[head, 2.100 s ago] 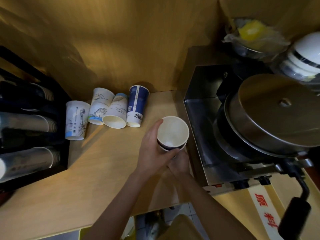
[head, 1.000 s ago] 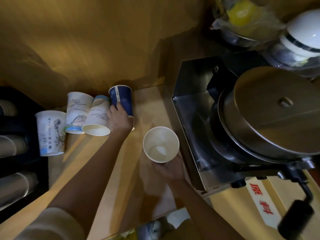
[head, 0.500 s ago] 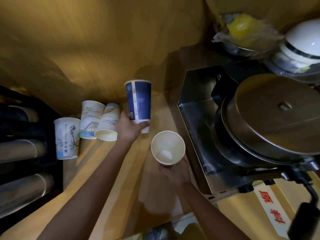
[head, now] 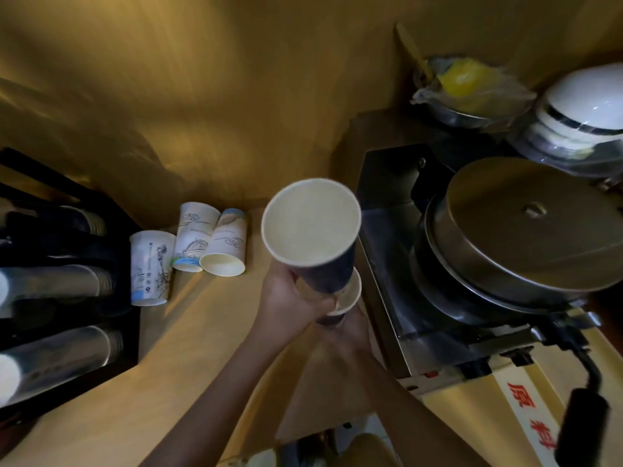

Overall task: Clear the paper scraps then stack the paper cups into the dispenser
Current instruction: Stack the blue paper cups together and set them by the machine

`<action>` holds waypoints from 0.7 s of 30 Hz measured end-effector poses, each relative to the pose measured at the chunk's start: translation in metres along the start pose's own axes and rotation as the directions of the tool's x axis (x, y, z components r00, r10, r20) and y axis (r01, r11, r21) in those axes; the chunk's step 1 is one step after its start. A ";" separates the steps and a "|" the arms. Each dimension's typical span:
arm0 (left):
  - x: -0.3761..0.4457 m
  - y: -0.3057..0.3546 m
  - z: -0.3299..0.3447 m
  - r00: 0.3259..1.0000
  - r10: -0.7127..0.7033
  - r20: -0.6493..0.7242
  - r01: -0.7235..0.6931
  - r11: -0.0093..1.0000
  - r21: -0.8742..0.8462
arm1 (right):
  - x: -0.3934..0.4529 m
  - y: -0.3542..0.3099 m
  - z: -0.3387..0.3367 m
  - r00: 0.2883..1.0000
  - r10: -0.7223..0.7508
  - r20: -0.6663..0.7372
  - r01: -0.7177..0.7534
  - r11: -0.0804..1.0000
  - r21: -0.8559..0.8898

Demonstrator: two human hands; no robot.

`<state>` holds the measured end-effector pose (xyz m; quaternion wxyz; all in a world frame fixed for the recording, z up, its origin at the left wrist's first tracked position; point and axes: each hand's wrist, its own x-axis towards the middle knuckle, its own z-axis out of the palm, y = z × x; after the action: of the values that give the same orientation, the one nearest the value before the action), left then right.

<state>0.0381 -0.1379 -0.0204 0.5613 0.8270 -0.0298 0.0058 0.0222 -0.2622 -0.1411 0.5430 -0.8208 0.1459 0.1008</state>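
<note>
- While the left hand (head: pixel 286 298) wraps its fingers around the lower wall of a blue cup (head: pixel 312 237), mouth up, the cup's base is entering the held cup (head: pixel 347 298) below it.
- The right hand (head: pixel 344 328) grips that lower cup from underneath, fingers closed on it; most of it is hidden, so I cannot tell how many cups are nested there.
- No paper scraps show on the bench (head: pixel 188 348), so that part looks done.
- Three white cups (head: pixel 188 244) are left on the bench by the back wall: one upside down just beside the dispenser (head: pixel 67 298), and two leaning together, one lying with its mouth forward.
- The dispenser at the left already carries cup stacks in its tubes.
- By my judgement the nesting is partway; the handheld stack has yet to go into the dispenser.
</note>
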 end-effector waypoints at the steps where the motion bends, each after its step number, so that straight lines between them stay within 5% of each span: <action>1: -0.003 -0.003 0.002 1.000 0.004 0.005 -0.004 1.000 0.030 | 0.000 0.000 0.002 1.000 0.016 -0.019 -0.016 1.000 0.023; 14: -0.013 -0.014 0.015 0.995 -0.017 0.095 0.011 0.998 0.068 | -0.004 -0.010 0.002 0.997 0.005 -0.076 0.007 0.989 0.150; 21: -0.015 -0.019 0.018 0.983 0.073 0.170 -0.123 0.943 0.310 | -0.003 0.000 -0.001 0.995 -0.073 -0.069 0.063 0.988 -0.143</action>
<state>0.0240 -0.1468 -0.0449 0.4149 0.9024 -0.1135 -0.0263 0.0192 -0.2628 -0.1399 0.4811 -0.8647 0.1303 0.0620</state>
